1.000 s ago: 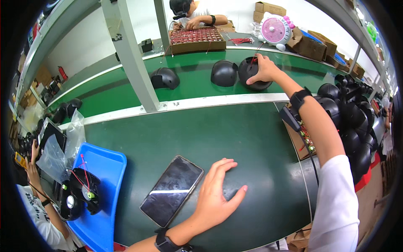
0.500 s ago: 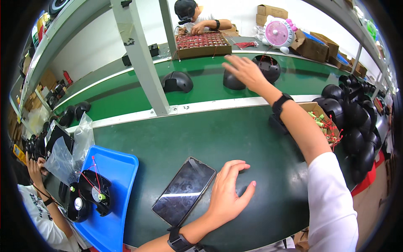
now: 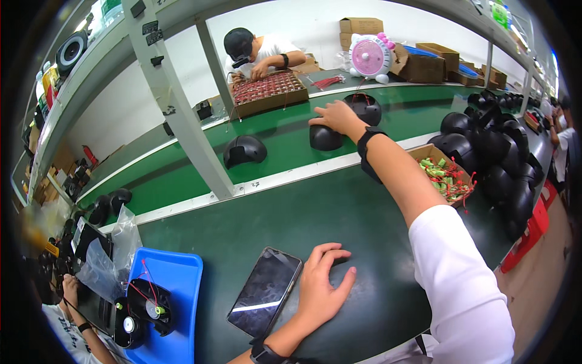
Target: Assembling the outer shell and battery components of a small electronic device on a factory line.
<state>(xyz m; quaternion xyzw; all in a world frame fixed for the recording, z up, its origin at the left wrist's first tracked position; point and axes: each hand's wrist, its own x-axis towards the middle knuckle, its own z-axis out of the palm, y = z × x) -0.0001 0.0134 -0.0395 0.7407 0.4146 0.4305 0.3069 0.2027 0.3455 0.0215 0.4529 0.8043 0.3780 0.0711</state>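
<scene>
My right hand (image 3: 339, 119) reaches out over the green belt, its bent fingers curved over the top of a black domed shell (image 3: 325, 139). Its thumb is out of sight. A second black shell (image 3: 364, 110) with red wires sits just beyond that hand, and another domed one (image 3: 245, 151) lies farther left on the belt. My left hand (image 3: 322, 285) rests on the dark green tabletop (image 3: 206, 227), fingers spread and nothing in them. Beside it lies a dark smartphone (image 3: 265, 292).
At left, a blue tray (image 3: 185, 291) carries black speaker parts (image 3: 151, 303) by plastic bags (image 3: 121, 242). A box (image 3: 445, 176) of green-and-red wired parts and piled black shells (image 3: 491, 145) stand right. A grey post (image 3: 182, 115) rises ahead. Across, a person (image 3: 260, 54) works over a carton.
My right hand has lowered from above the shell, and its fingers now bend over it. My left hand stays open on the table. The whole view has shifted slightly.
</scene>
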